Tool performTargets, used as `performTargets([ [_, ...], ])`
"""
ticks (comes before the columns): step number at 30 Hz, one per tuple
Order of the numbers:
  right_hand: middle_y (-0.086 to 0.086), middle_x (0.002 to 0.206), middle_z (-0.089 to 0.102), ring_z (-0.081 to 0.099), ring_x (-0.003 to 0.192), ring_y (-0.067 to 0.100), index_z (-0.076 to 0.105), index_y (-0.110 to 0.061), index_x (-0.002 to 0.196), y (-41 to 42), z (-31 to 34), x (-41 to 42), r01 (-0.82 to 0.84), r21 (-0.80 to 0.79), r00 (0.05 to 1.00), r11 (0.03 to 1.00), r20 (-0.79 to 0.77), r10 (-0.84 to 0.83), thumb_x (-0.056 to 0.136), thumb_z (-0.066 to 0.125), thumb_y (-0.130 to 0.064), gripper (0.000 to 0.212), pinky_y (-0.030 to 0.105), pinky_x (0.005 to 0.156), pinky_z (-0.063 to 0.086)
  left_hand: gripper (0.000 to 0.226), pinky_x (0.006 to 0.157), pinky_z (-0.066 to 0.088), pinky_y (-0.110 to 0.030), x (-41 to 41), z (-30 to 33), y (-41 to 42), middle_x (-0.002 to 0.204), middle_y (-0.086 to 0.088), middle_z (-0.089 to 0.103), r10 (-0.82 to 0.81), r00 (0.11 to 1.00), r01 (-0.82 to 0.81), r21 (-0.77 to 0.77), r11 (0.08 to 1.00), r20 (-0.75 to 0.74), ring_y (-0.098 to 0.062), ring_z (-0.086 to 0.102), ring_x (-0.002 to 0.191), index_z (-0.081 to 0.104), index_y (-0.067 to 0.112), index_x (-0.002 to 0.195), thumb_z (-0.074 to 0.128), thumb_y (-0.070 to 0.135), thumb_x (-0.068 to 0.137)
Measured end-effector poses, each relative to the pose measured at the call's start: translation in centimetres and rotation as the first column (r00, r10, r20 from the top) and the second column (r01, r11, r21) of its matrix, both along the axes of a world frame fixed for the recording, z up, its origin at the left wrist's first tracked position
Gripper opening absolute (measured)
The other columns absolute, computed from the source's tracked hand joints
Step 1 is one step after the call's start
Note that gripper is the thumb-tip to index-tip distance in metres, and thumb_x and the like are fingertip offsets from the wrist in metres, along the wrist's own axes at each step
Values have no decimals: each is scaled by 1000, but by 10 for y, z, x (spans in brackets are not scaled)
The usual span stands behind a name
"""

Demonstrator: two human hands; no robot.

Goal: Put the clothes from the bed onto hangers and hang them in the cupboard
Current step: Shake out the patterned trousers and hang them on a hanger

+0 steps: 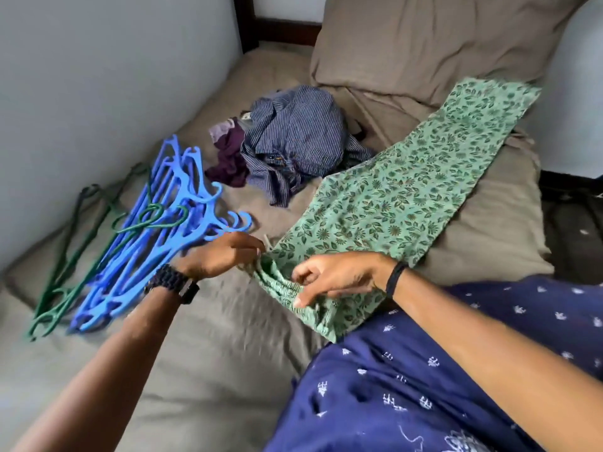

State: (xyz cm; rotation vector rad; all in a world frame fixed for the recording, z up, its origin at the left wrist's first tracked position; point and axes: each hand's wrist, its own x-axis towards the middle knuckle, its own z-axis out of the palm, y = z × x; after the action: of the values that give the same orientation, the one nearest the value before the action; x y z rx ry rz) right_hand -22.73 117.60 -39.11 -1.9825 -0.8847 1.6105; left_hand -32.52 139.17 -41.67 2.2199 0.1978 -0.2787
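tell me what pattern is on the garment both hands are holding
Green garment with a dark leaf-and-flower print, clearest in the head view.

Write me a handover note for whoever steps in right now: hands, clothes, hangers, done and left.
Left hand pinches the waistband end of the green floral garment; right hand grips the same gathered waistband. It lies across the bed. Blue hangers and green hangers lie left. Striped shirt and purple garment wait, heaped. Nothing is on a hanger yet.
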Motion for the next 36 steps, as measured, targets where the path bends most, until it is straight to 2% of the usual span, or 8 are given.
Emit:
performTargets([
  [3,5,111,61,56,105,15,48,-8,134,7,-29,-12,-32,-36,995,999,-93,29,89,65,-14,48,40,100,46,48,87,49,-32,-7,-12,-1,85,-4,74,58,970,-56,16,998,-237,-19,67,84,73,11,76,48,53,81],
  [8,18,124,60,63,108,26,52,-8,128,1,-41,0,79,0,974,997,-211,-77,93,57,-9,35,32,85,54,49,72,48,-22,20,-12,-21,82,-4,73,-58,926,225,421,879,-373,-10,62,63,72,5,81,43,40,98],
  [12,11,109,64,64,95,20,54,-10,122,-13,-33,32,266,93,937,959,-258,-235,94,54,-4,29,28,77,58,27,86,50,-38,58,-8,-50,112,-12,61,-46,985,156,727,669,-168,-26,61,95,60,7,109,43,23,96],
  [17,8,96,65,62,85,18,52,-6,118,-42,-33,91,596,144,783,790,-320,-533,95,50,1,25,35,81,54,41,92,47,-41,135,-18,-106,121,-5,49,-166,981,70,623,779,98,-21,53,104,52,16,123,43,46,96],
  [23,9,82,62,61,75,19,50,-13,118,-89,-41,174,803,125,588,583,-322,-742,97,40,6,29,31,67,56,37,78,49,-23,234,-21,-162,124,-4,49,-283,951,187,504,843,121,-15,52,94,54,13,126,42,2,92],
  [29,18,100,62,64,82,27,39,-7,137,-125,-37,272,886,190,458,422,-224,-860,98,44,0,40,32,71,56,40,108,35,-46,347,-36,-202,145,-5,35,-398,917,307,567,764,40,-25,34,134,46,16,134,44,18,95],
  [33,31,121,54,58,109,47,36,4,138,-141,-39,336,914,274,330,299,-72,-941,95,43,9,44,40,85,51,53,117,13,-50,404,-42,-215,155,-4,21,-286,955,195,578,792,71,-24,20,142,24,20,147,38,34,98],
  [36,12,98,62,65,88,31,56,2,119,-146,-46,382,833,407,285,375,265,-921,90,51,9,30,31,71,53,50,119,9,-46,440,-45,-217,155,-5,23,-208,964,81,561,824,167,-23,18,143,22,18,146,31,30,99],
])
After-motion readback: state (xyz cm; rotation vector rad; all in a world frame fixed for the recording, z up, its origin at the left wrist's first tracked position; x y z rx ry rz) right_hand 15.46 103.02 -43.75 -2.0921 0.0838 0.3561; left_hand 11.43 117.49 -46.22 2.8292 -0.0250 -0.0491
